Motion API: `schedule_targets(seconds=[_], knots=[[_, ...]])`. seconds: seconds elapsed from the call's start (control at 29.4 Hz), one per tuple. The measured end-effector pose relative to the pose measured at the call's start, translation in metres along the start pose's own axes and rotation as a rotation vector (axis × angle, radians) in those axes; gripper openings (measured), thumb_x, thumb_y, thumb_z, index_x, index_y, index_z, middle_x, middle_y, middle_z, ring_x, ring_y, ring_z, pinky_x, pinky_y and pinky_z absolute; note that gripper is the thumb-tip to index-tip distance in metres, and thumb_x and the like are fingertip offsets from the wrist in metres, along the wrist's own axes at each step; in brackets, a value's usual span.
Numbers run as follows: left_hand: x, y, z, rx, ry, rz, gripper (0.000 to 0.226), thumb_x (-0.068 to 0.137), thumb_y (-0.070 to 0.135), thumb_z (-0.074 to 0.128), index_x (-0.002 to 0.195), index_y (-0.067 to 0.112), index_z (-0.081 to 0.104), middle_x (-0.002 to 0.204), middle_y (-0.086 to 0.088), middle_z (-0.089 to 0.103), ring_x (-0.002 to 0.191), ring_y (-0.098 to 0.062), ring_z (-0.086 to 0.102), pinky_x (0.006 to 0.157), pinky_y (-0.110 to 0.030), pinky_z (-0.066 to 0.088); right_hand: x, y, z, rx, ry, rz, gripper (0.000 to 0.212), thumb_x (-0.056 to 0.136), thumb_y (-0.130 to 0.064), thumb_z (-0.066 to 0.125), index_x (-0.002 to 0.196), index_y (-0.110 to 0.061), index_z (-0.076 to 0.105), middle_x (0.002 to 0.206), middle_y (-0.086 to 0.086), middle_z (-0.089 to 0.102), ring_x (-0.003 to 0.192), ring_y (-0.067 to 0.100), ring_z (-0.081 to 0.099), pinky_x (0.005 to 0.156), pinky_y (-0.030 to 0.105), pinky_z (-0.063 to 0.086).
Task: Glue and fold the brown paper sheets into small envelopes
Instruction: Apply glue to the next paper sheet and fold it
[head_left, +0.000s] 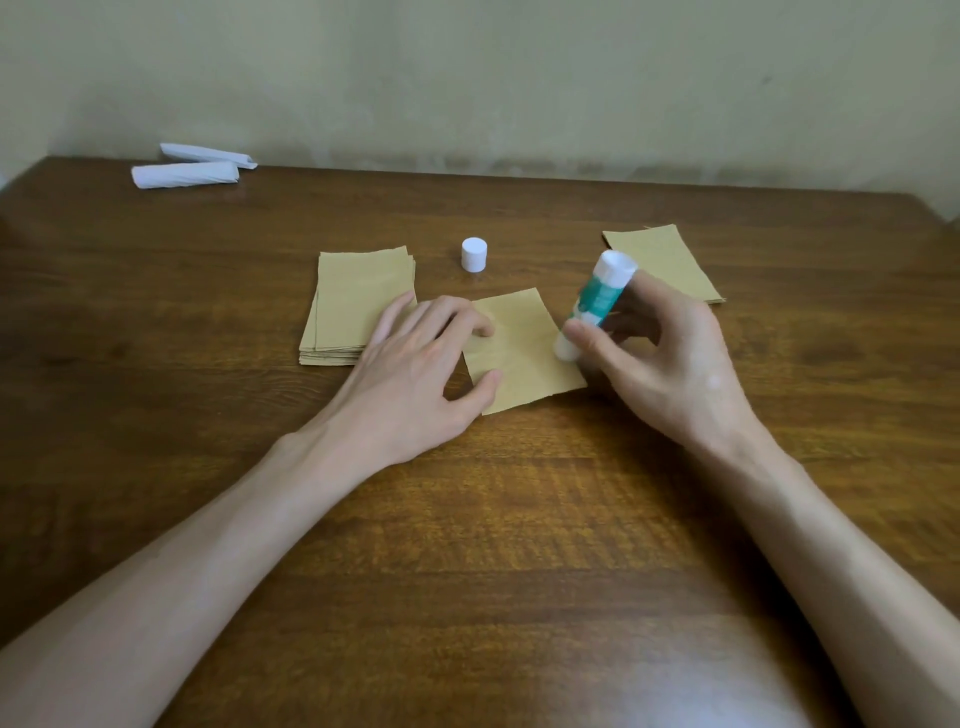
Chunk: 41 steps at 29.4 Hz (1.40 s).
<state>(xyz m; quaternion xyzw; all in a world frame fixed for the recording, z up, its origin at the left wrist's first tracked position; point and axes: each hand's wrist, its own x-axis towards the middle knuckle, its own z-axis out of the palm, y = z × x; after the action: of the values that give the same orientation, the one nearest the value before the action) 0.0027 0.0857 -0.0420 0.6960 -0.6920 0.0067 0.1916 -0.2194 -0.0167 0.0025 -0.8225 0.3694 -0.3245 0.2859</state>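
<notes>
Forearms cut off by the near frame edge, over tabletop (467, 519) | left hand (415, 364) flat, fingers spread, pressing brown sheet (524, 358), hiding its left edge | right hand (670, 364) grips glue stick (597, 296), tip blurred at sheet's right edge | stack (353, 301) left of sheet, corner under fingers | cap (475, 254) upright beyond sheet | second pile (670, 260) beyond-right, partly behind right hand | white rolls (184, 174) far beyond-left, near tabletop's back edge

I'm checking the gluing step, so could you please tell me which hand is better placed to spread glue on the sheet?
The right hand: it grips the uncapped glue stick, tip down at the right edge of the sheet. The left hand presses on the sheet, probably steadying it.
</notes>
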Motion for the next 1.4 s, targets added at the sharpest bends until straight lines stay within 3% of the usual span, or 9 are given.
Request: schedule_targets(seconds=[0.14,0.41,0.68,0.95,1.12,1.4], knots=[[0.000,0.001,-0.001,0.000,0.001,-0.003,0.048,0.098,0.057,0.036,0.133,0.027,0.051,0.132,0.015,0.047,0.131,-0.007,0.047,0.130,-0.038,0.006,-0.002,-0.009,0.000,0.226,0.125,-0.051,0.029,0.097,-0.027,0.078,0.118,-0.009,0.070,0.112,-0.002,0.075,0.102,0.012,0.072,0.089,0.024,0.057],[0.002,0.000,-0.002,0.001,-0.007,-0.013,0.046,0.100,0.054,0.040,0.133,0.025,0.052,0.133,0.012,0.048,0.131,-0.009,0.047,0.129,-0.042,0.012,-0.002,0.001,0.024,0.042,-0.136,-0.124,0.032,0.097,-0.028,0.076,0.126,-0.020,0.068,0.114,-0.011,0.073,0.105,0.010,0.070,0.090,0.039,0.059],[0.002,-0.001,0.000,0.003,0.003,-0.009,0.042,0.101,0.053,0.043,0.134,0.027,0.051,0.134,0.013,0.047,0.133,-0.007,0.045,0.130,-0.041,0.011,0.002,-0.006,0.027,-0.061,-0.085,-0.086,0.036,0.089,-0.042,0.081,0.118,-0.026,0.067,0.103,-0.019,0.070,0.096,-0.008,0.066,0.079,0.011,0.054],[0.002,-0.001,0.000,0.000,-0.010,-0.010,0.045,0.101,0.054,0.042,0.136,0.026,0.050,0.136,0.012,0.046,0.134,-0.008,0.045,0.130,-0.038,0.008,0.000,-0.007,0.019,-0.159,-0.134,-0.085,0.027,0.096,-0.035,0.075,0.117,-0.022,0.065,0.103,-0.009,0.071,0.092,0.005,0.066,0.078,0.009,0.049],[0.001,-0.001,0.000,0.003,0.000,-0.006,0.044,0.102,0.053,0.044,0.137,0.026,0.051,0.136,0.013,0.047,0.134,-0.007,0.045,0.131,-0.037,0.005,0.000,-0.006,0.011,-0.189,-0.125,-0.029,0.033,0.095,-0.037,0.075,0.122,-0.021,0.064,0.105,-0.011,0.067,0.090,0.000,0.063,0.075,0.001,0.046],[0.000,0.000,-0.001,-0.006,0.002,-0.009,0.045,0.101,0.054,0.042,0.136,0.026,0.051,0.135,0.013,0.047,0.133,-0.007,0.046,0.130,-0.039,0.007,-0.001,-0.002,0.006,-0.183,-0.095,-0.013,0.034,0.094,-0.038,0.076,0.122,-0.021,0.066,0.103,-0.011,0.067,0.092,-0.004,0.063,0.075,0.002,0.046]])
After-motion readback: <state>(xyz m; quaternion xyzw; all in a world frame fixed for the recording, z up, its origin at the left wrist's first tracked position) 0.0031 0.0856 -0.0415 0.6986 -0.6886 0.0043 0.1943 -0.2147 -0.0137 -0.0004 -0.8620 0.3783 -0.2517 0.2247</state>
